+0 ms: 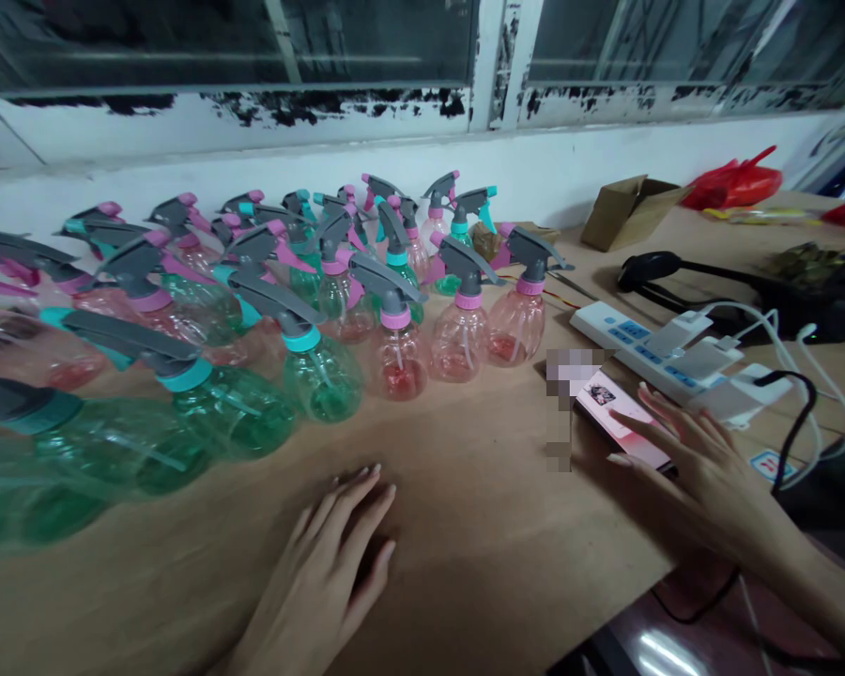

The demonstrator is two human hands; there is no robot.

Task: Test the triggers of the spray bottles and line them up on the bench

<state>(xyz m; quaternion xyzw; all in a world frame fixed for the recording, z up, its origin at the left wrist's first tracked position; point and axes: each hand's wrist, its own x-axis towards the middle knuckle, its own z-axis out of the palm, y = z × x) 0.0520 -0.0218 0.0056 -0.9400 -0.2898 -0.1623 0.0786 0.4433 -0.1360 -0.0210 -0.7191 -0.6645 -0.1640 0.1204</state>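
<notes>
My right hand (711,469) is over a lit smartphone (623,413) lying on the table, its fingers spread and the index finger at the screen. Flat on the brown tabletop (479,526) rests my left hand (330,554), fingers stretched out, holding nothing. Nearest to it stands a green spray bottle (324,376) with a grey and turquoise trigger head. Beside that are pink spray bottles (399,361) with grey and pink heads. Several more bottles in both colours crowd the left and back, partly hiding one another.
A white power strip (634,338) with plugged-in chargers and cables lies behind the phone. Further back are a black headset-like device (746,291), an opened cardboard box (626,211) and a red plastic bag (736,183). A wall with windows (218,47) bounds the table's far side.
</notes>
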